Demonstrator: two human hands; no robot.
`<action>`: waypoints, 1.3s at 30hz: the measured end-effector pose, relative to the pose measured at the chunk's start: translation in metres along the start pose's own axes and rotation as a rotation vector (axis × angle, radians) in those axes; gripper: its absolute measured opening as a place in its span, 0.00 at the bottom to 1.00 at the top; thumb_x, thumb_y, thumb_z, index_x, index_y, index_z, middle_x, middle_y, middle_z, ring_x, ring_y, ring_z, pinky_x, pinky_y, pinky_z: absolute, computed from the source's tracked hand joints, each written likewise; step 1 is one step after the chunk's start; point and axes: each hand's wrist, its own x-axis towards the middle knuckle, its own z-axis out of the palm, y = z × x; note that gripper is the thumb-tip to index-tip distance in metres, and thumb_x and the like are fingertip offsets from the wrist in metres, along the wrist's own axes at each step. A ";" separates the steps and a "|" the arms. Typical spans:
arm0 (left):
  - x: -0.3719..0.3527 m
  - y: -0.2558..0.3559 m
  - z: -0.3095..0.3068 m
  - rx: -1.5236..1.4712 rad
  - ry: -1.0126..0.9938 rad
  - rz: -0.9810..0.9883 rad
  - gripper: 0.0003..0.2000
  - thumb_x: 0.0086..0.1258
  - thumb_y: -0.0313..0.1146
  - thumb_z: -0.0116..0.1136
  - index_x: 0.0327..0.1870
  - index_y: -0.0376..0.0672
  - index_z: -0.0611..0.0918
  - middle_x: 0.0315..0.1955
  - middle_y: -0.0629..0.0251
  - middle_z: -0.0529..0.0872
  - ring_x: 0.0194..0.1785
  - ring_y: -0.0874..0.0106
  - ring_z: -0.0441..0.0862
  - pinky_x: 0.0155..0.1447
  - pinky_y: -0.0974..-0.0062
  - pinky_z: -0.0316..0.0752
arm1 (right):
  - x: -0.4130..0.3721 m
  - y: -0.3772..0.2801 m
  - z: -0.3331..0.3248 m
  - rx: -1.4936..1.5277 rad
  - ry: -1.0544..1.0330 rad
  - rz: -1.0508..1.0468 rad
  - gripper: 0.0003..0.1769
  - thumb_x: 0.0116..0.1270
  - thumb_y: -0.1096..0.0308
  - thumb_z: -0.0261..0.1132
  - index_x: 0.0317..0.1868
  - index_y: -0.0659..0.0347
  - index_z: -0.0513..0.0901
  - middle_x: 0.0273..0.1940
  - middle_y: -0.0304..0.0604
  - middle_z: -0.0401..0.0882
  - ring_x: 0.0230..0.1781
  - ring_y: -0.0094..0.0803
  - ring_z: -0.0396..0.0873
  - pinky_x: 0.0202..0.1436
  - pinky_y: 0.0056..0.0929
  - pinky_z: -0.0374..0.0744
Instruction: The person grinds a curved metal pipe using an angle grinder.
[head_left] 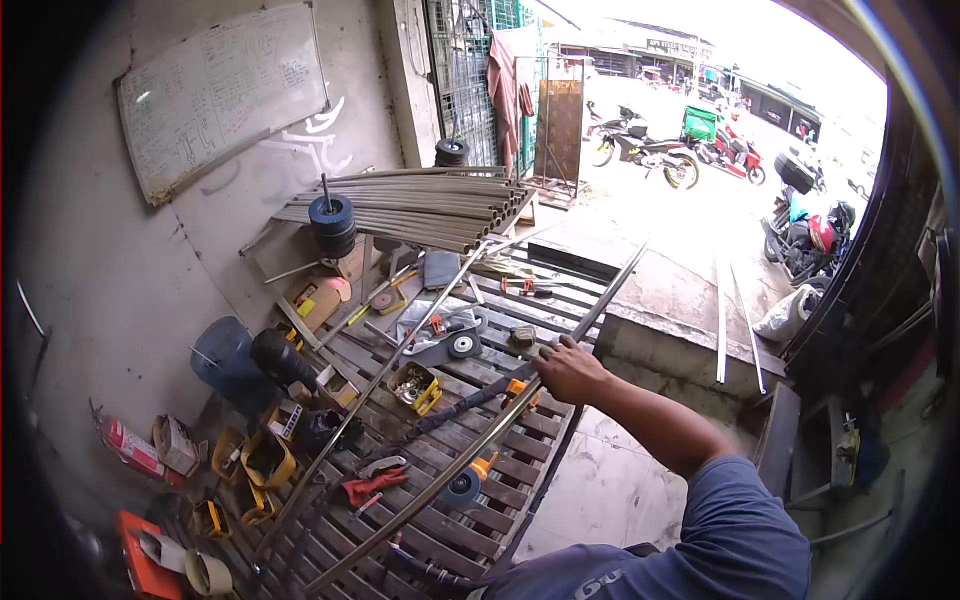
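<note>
My right hand (570, 370) is closed around a long metal tube (470, 446), which runs diagonally from the lower left toward the open doorway. Its fingers wrap over the tube about midway along. My left hand is out of view. Beneath the tube stands a slatted metal bench (520, 470). Close to the tube lie an angle grinder (462, 487) with an orange part and red-handled pliers (375, 487). A second long tube (400, 350) crosses the bench to the left. Between the two tubes is a yellow box (415, 388) holding small metal parts.
Many tubes (420, 205) are stacked at the back, with blue weight discs (332, 222) on them. Along the left wall are a blue container (225, 355), yellow cut-open containers (268, 460) and a fire extinguisher (135, 447). Motorcycles (650, 152) stand outside the doorway.
</note>
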 end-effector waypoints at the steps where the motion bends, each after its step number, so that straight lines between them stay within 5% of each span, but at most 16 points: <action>1: 0.021 0.013 -0.061 -0.074 -0.057 -0.003 0.26 0.79 0.51 0.67 0.74 0.52 0.85 0.65 0.39 0.86 0.65 0.35 0.84 0.67 0.30 0.79 | -0.022 0.005 -0.018 0.007 -0.029 0.061 0.12 0.74 0.67 0.63 0.52 0.60 0.88 0.51 0.53 0.88 0.61 0.48 0.87 0.75 0.52 0.74; 2: 0.029 0.021 -0.102 -0.152 -0.114 -0.001 0.24 0.82 0.50 0.65 0.73 0.51 0.85 0.62 0.41 0.89 0.62 0.38 0.87 0.64 0.32 0.81 | -0.045 0.020 -0.013 -0.025 0.068 0.071 0.12 0.66 0.63 0.71 0.47 0.57 0.89 0.45 0.48 0.88 0.54 0.47 0.89 0.64 0.49 0.78; 5: 0.022 0.010 -0.129 -0.334 0.257 0.086 0.18 0.88 0.50 0.57 0.69 0.56 0.88 0.53 0.55 0.93 0.52 0.51 0.91 0.59 0.40 0.84 | -0.130 0.034 -0.047 0.013 0.060 0.181 0.11 0.62 0.61 0.74 0.42 0.56 0.90 0.40 0.46 0.89 0.49 0.47 0.90 0.61 0.48 0.79; 8: 0.038 0.039 -0.233 -0.130 0.543 0.264 0.17 0.91 0.54 0.52 0.62 0.63 0.92 0.43 0.71 0.92 0.42 0.63 0.89 0.58 0.48 0.85 | -0.222 0.042 -0.074 0.057 0.124 0.293 0.11 0.58 0.60 0.74 0.37 0.56 0.88 0.39 0.50 0.89 0.50 0.50 0.90 0.65 0.48 0.80; 10: 0.005 0.037 -0.249 -0.078 0.422 0.243 0.22 0.89 0.53 0.51 0.63 0.45 0.86 0.61 0.45 0.86 0.68 0.41 0.82 0.76 0.34 0.72 | -0.288 0.052 -0.086 0.037 0.251 0.301 0.14 0.56 0.60 0.78 0.34 0.57 0.84 0.37 0.50 0.87 0.47 0.53 0.87 0.63 0.53 0.80; 11: -0.009 0.035 -0.251 -0.052 0.341 0.232 0.28 0.90 0.62 0.45 0.62 0.46 0.86 0.57 0.46 0.85 0.66 0.38 0.82 0.75 0.30 0.71 | -0.317 0.052 -0.096 0.035 0.310 0.314 0.17 0.56 0.58 0.81 0.33 0.58 0.83 0.36 0.51 0.86 0.45 0.55 0.86 0.60 0.55 0.80; 14: 0.001 0.062 -0.322 -0.029 0.442 0.324 0.18 0.75 0.51 0.68 0.60 0.56 0.85 0.50 0.66 0.85 0.52 0.59 0.84 0.69 0.42 0.77 | -0.397 0.065 -0.086 0.073 0.495 0.422 0.22 0.65 0.57 0.80 0.27 0.61 0.77 0.30 0.57 0.79 0.38 0.64 0.79 0.46 0.59 0.74; 17: 0.022 0.095 -0.385 -0.025 0.593 0.386 0.18 0.75 0.46 0.70 0.63 0.57 0.83 0.45 0.68 0.80 0.46 0.64 0.82 0.65 0.49 0.80 | -0.494 0.121 -0.043 0.061 0.541 0.452 0.25 0.69 0.60 0.76 0.26 0.63 0.70 0.29 0.59 0.73 0.35 0.67 0.74 0.42 0.62 0.69; 19: 0.033 0.111 -0.404 -0.020 0.682 0.443 0.17 0.76 0.48 0.70 0.61 0.55 0.83 0.45 0.68 0.80 0.48 0.64 0.82 0.63 0.53 0.83 | -0.551 0.120 -0.069 -0.060 0.115 0.670 0.28 0.75 0.42 0.75 0.46 0.64 0.90 0.39 0.60 0.91 0.41 0.53 0.92 0.49 0.64 0.82; 22: 0.055 0.141 -0.442 -0.070 0.812 0.566 0.15 0.80 0.50 0.69 0.55 0.51 0.85 0.45 0.66 0.84 0.48 0.64 0.85 0.54 0.57 0.90 | -0.605 0.105 -0.082 0.125 0.151 0.811 0.24 0.76 0.46 0.76 0.40 0.62 0.89 0.34 0.61 0.88 0.32 0.57 0.83 0.40 0.54 0.80; 27: 0.094 0.184 -0.454 -0.063 0.981 0.621 0.16 0.84 0.57 0.63 0.57 0.57 0.83 0.38 0.73 0.77 0.43 0.69 0.80 0.58 0.58 0.83 | -0.653 0.055 -0.123 0.057 0.420 0.760 0.30 0.77 0.42 0.76 0.29 0.63 0.85 0.28 0.59 0.82 0.28 0.59 0.78 0.36 0.56 0.77; 29: 0.117 0.206 -0.471 -0.118 1.084 0.631 0.16 0.84 0.57 0.62 0.56 0.57 0.84 0.39 0.72 0.77 0.43 0.68 0.80 0.59 0.55 0.83 | -0.688 0.060 -0.114 0.029 0.344 0.784 0.27 0.77 0.45 0.75 0.29 0.61 0.86 0.26 0.57 0.84 0.27 0.55 0.80 0.33 0.54 0.77; 31: 0.131 0.223 -0.483 -0.152 1.036 0.634 0.16 0.85 0.57 0.61 0.54 0.57 0.85 0.40 0.72 0.78 0.44 0.66 0.80 0.59 0.50 0.84 | -0.720 0.054 -0.077 -0.111 0.574 0.882 0.26 0.67 0.60 0.78 0.26 0.64 0.70 0.30 0.59 0.74 0.34 0.67 0.73 0.42 0.61 0.69; 33: 0.145 0.243 -0.484 -0.204 1.078 0.602 0.09 0.83 0.45 0.64 0.56 0.57 0.86 0.39 0.71 0.78 0.46 0.66 0.81 0.65 0.47 0.83 | -0.724 0.028 -0.108 -0.054 0.510 1.028 0.26 0.62 0.61 0.82 0.24 0.63 0.71 0.27 0.58 0.72 0.34 0.64 0.73 0.40 0.58 0.70; 36: 0.179 0.269 -0.484 -0.222 1.218 0.660 0.19 0.89 0.58 0.57 0.51 0.54 0.89 0.38 0.70 0.79 0.44 0.66 0.83 0.65 0.46 0.83 | -0.745 0.003 -0.126 -0.059 0.541 1.130 0.26 0.60 0.61 0.84 0.21 0.63 0.74 0.24 0.57 0.76 0.31 0.63 0.76 0.40 0.56 0.72; 39: 0.199 0.288 -0.483 -0.298 1.327 0.733 0.20 0.90 0.58 0.54 0.52 0.53 0.90 0.36 0.71 0.81 0.40 0.66 0.84 0.67 0.46 0.84 | -0.769 -0.021 -0.140 -0.043 0.501 1.210 0.27 0.62 0.55 0.83 0.20 0.61 0.76 0.25 0.56 0.80 0.31 0.60 0.81 0.44 0.53 0.77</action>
